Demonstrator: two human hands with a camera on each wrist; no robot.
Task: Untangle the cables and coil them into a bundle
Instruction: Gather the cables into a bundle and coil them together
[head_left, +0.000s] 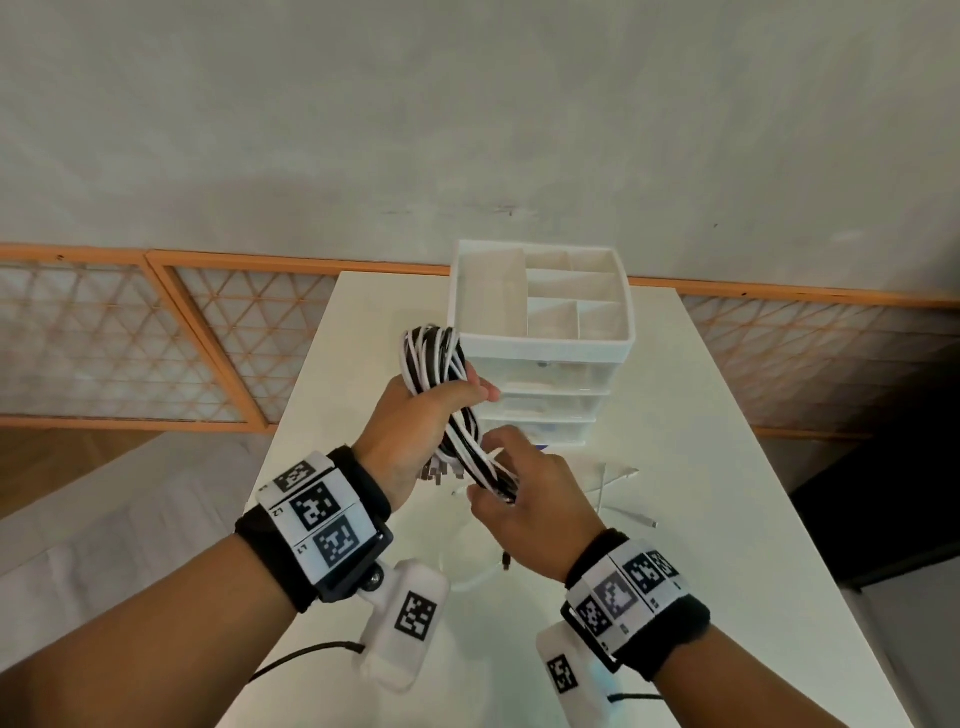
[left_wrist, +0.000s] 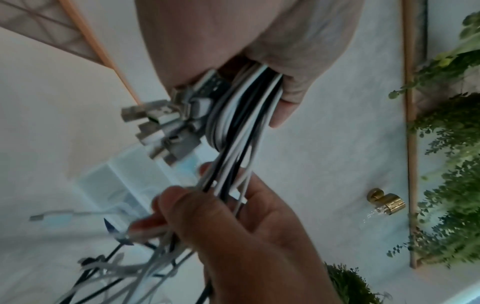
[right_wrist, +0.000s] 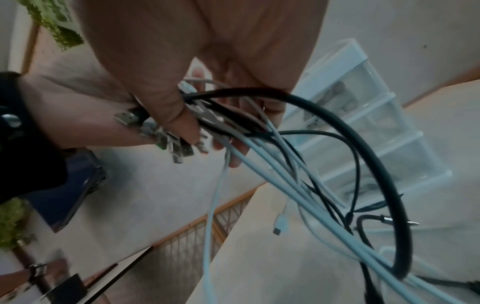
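Observation:
A bundle of black and white cables (head_left: 441, 374) is held above the white table (head_left: 675, 467). My left hand (head_left: 431, 410) grips the coiled loops near their top, fingers wrapped round them; a cluster of metal plugs (left_wrist: 161, 127) sticks out below its palm. Just below, my right hand (head_left: 514, 488) grips the same cables (left_wrist: 228, 185) where they leave the coil. Loose black and white cable ends (right_wrist: 324, 195) trail from the right hand down onto the table, one white plug (right_wrist: 280, 224) dangling.
A white drawer organiser (head_left: 545, 332) with open top compartments stands on the table right behind the hands. A loose white cable end (head_left: 639, 519) lies on the table to the right. Wooden lattice panels (head_left: 208, 338) run along the wall base.

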